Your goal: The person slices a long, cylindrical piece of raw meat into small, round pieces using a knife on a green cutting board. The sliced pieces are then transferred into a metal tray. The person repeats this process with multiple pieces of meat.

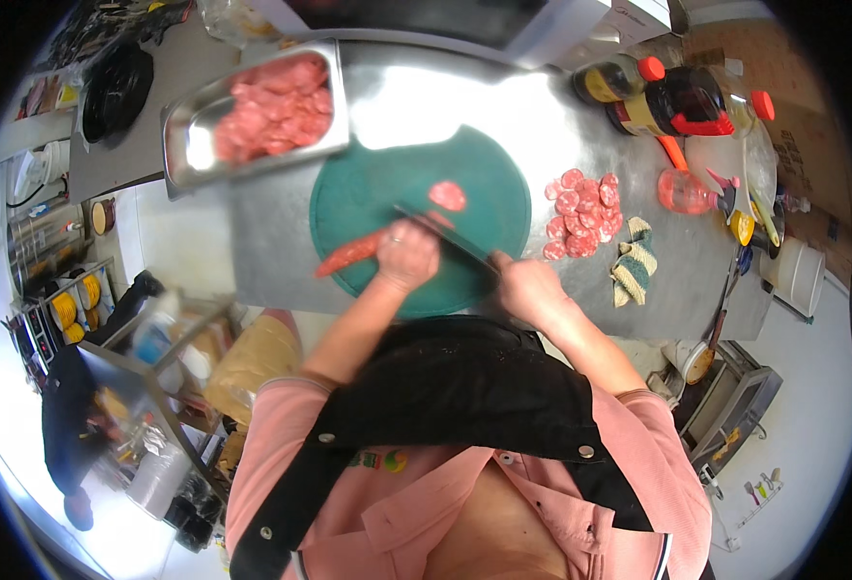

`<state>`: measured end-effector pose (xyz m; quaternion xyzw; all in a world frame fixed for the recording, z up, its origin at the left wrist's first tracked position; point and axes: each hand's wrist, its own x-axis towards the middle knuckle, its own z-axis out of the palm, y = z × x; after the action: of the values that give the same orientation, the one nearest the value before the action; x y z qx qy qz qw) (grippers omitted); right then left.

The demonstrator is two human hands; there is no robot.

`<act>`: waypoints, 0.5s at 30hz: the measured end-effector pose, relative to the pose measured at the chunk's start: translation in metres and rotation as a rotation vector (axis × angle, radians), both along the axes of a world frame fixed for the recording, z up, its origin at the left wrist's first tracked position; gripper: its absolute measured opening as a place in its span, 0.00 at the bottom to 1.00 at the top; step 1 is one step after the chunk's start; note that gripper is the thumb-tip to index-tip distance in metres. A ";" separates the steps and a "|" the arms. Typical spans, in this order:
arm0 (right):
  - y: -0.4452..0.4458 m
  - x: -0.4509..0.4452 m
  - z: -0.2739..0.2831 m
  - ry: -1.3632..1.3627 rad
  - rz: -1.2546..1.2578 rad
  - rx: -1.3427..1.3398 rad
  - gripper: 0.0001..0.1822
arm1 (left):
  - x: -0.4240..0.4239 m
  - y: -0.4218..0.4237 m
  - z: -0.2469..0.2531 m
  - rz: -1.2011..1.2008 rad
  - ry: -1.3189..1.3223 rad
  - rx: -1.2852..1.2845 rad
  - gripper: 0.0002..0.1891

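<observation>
On a round green cutting board [498,181], my left hand [407,255] grips a red sausage [350,254] near its cut end. My right hand [532,288] holds a kitchen knife [455,238] by the handle, its dark blade slanting across the board beside my left fingers. One cut slice [447,196] lies flat beyond the blade, and another is partly hidden next to it. A pile of sausage slices [584,214] rests on the metal table right of the board. The knife and my hands are slightly blurred.
A steel tray [252,167] of red meat pieces [281,109] overlaps the board's upper left. A striped cloth [634,262] lies right of the slices. Sauce bottles [610,78] and a pink spray bottle [683,192] stand farther right. Another person [70,420] is at the far left.
</observation>
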<state>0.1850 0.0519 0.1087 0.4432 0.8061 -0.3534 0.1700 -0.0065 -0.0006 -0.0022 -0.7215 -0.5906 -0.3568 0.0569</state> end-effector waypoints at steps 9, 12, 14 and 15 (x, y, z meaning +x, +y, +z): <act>0.012 -0.016 0.005 -0.047 -0.028 -0.116 0.13 | 0.000 0.000 -0.001 -0.013 -0.042 -0.008 0.06; 0.022 -0.036 -0.008 -0.063 -0.026 -0.145 0.13 | 0.001 0.000 -0.001 -0.002 -0.053 -0.021 0.07; 0.026 -0.048 -0.019 -0.076 -0.018 -0.163 0.13 | 0.001 0.000 -0.001 0.007 -0.056 -0.031 0.08; 0.028 -0.053 -0.025 -0.082 -0.014 -0.171 0.13 | 0.001 0.000 0.000 0.010 -0.056 -0.033 0.08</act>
<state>0.1323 0.0800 0.0836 0.4466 0.7622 -0.4037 0.2379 -0.0055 -0.0006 -0.0020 -0.7093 -0.6012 -0.3668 0.0302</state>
